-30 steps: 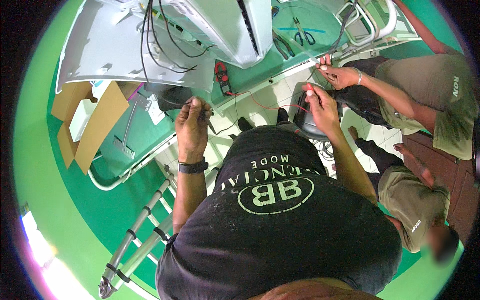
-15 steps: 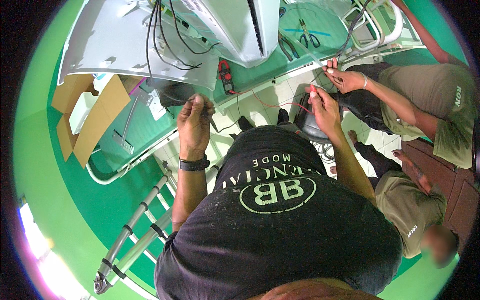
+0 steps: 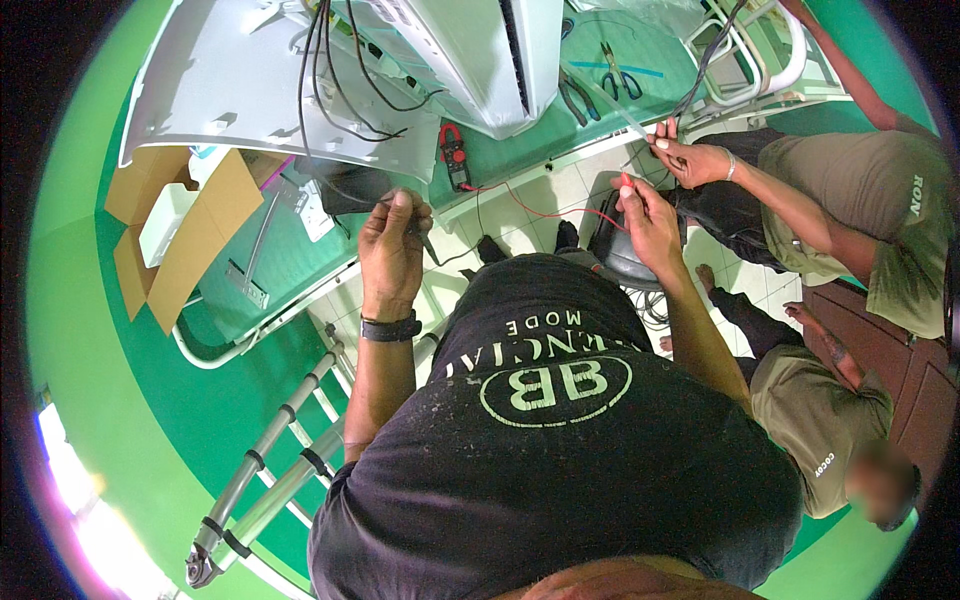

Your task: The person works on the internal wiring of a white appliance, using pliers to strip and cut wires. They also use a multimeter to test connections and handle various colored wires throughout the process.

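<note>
My left hand (image 3: 390,250) is closed around a black test probe (image 3: 430,247), whose thin black lead hangs to the right. In my right hand (image 3: 653,225) is a red test probe (image 3: 627,181), pinched between thumb and fingers. A red lead (image 3: 535,209) runs from it to the red and black clamp meter (image 3: 454,158), which lies near the edge of the green-topped table. Black cables (image 3: 312,95) hang above my left hand, beside a white air-conditioner unit (image 3: 470,60). Whether either probe tip touches anything is hard to make out.
A co-worker's hand (image 3: 692,162) holds a thin pale strip (image 3: 628,118) close to my right hand. Scissors (image 3: 617,80) and pliers (image 3: 577,98) lie on the table (image 3: 480,190). At left are a white cover panel (image 3: 200,90), an opened cardboard box (image 3: 205,245) and a ladder (image 3: 275,430).
Both my hands stay nearly in place, still holding the probes. The whole view has shifted very slightly.
</note>
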The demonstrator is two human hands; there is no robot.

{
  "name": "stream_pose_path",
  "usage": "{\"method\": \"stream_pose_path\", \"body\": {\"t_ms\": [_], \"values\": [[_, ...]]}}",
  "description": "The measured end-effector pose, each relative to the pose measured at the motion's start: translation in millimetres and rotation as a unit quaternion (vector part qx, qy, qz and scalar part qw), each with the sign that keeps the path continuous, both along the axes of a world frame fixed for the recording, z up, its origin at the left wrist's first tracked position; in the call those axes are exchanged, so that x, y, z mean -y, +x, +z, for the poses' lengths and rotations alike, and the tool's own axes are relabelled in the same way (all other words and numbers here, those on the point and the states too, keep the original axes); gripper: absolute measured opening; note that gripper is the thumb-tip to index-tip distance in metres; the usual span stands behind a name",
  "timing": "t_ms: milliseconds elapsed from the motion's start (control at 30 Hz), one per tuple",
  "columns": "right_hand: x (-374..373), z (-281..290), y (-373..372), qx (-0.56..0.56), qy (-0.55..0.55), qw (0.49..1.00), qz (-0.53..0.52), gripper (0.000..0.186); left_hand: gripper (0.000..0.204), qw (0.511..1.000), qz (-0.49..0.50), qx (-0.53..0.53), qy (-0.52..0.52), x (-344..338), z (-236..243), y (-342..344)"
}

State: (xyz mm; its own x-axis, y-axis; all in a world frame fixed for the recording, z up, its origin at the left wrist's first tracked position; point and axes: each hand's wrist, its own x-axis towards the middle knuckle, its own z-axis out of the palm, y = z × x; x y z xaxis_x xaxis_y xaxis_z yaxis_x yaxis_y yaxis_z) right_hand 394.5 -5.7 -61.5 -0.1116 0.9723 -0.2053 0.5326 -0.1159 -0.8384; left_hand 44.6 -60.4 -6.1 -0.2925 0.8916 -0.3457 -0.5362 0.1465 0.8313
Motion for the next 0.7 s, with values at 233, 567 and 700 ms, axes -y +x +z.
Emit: {"method": "stream_pose_path", "body": {"t_ms": [233,567,700], "values": [[16.5,14.4,7.5,-0.171,0.022,0.98,-0.097,0.038,0.021,1.0,-0.006,-0.01,-0.016,0.0,1.4,0.2],[14.1,27.2,27.6,-0.195,-0.007,0.968,-0.16,0.034,0.019,1.0,-0.002,-0.002,-0.017,-6.0,7.5,12.5],[13.5,23.3,24.3,-0.199,-0.022,0.967,-0.16,0.031,0.019,1.0,-0.003,0.005,-0.019,-3.1,5.2,7.3]]}}
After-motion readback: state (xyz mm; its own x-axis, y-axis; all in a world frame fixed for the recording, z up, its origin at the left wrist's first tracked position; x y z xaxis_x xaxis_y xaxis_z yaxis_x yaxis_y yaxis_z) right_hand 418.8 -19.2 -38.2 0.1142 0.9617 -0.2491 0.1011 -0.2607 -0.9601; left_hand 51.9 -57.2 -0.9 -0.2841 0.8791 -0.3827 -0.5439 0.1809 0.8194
